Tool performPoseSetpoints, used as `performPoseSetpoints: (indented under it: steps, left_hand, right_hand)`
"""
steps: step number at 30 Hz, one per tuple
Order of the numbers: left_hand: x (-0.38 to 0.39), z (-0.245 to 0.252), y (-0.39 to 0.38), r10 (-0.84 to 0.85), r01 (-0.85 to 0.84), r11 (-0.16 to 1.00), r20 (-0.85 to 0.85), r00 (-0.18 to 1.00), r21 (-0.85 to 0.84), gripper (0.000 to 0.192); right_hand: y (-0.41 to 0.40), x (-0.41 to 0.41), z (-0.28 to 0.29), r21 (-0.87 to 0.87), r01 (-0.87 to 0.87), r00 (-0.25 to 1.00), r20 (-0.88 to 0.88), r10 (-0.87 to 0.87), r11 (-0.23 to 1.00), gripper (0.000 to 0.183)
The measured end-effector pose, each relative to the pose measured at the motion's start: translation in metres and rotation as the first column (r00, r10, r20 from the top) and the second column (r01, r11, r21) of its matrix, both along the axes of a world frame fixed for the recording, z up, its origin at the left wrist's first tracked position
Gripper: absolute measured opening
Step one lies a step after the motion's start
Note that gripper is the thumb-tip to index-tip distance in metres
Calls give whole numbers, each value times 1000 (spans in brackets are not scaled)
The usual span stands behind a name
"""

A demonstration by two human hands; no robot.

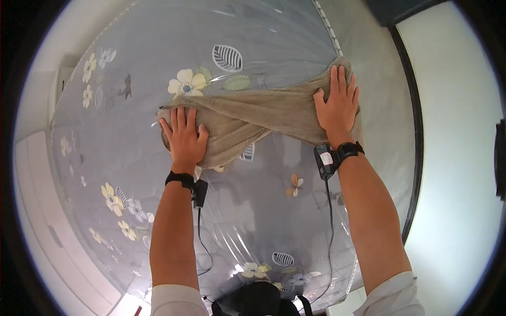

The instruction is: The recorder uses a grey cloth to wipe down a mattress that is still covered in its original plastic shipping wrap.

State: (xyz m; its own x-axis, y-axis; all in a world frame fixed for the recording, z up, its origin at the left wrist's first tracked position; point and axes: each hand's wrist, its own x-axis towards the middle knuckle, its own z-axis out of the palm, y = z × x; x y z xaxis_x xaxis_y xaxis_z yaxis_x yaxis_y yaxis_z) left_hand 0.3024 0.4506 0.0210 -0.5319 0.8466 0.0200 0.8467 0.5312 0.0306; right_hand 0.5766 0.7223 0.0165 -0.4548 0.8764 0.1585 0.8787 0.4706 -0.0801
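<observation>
A brown cloth [253, 110] lies stretched and slightly twisted across a grey floral table cover [253, 205] with a clear, shiny film over it. My left hand [184, 138] presses flat on the cloth's left end, fingers a little spread. Palm down, my right hand [338, 104] rests on the right end, which reaches over the cover's edge. Neither hand grips the cloth. Each wrist wears a black strap with a small black device and a cable.
A white cabinet or drawer front [59, 221] stands at the left. Along the right runs a dark-edged white surface [446, 150]. The cover's beaded edge [328, 27] shows at the upper right. Both cables trail down towards my body.
</observation>
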Motion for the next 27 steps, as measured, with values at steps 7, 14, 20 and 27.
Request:
performPoseSetpoints:
  steps: [7, 14, 20, 27]
  left_hand:
    - [-88, -12, 82, -103, 107, 993, -79, 992, 50, 53]
    - [-135, -13, 162, -136, 139, 988, -52, 989, 65, 52]
    - [-153, -22, 194, -204, 205, 978, -31, 978, 41, 50]
    - [-178, -14, 231, -274, 273, 959, 3, 962, 75, 50]
  right_hand:
    - [69, -54, -19, -9, -20, 1000, -19, 20, 1000, 71]
    - [134, -92, -29, -66, -5, 993, -118, -3, 998, 70]
    - [137, -92, -36, -128, -27, 960, -279, -10, 991, 69]
    - [146, -99, -28, -196, -9, 951, -304, -52, 980, 71]
